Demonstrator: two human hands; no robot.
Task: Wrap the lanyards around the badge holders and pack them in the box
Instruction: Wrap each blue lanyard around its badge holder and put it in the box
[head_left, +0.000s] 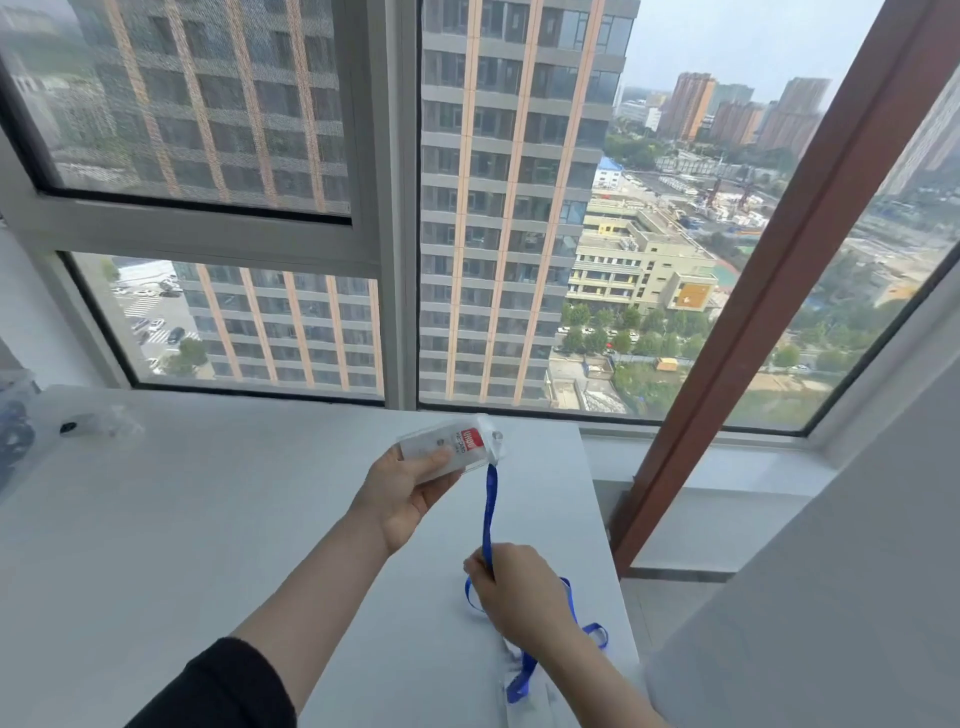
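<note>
My left hand (402, 491) grips a clear plastic badge holder (451, 447) with a red label, held above the white table (156, 519). A blue lanyard (489, 506) hangs from the holder's right end down to my right hand (519, 592), which pinches the strap between thumb and fingers. The rest of the lanyard loops loosely on the table under and behind my right wrist. Another clear holder lies partly hidden under that wrist near the table's front edge. No box is clearly in view.
Crumpled clear plastic packaging (104, 423) lies at the table's far left, beside dark blue items (13, 436) at the left edge. A large window (400, 208) stands behind the table. The table's right edge (602, 519) drops off close to my right hand.
</note>
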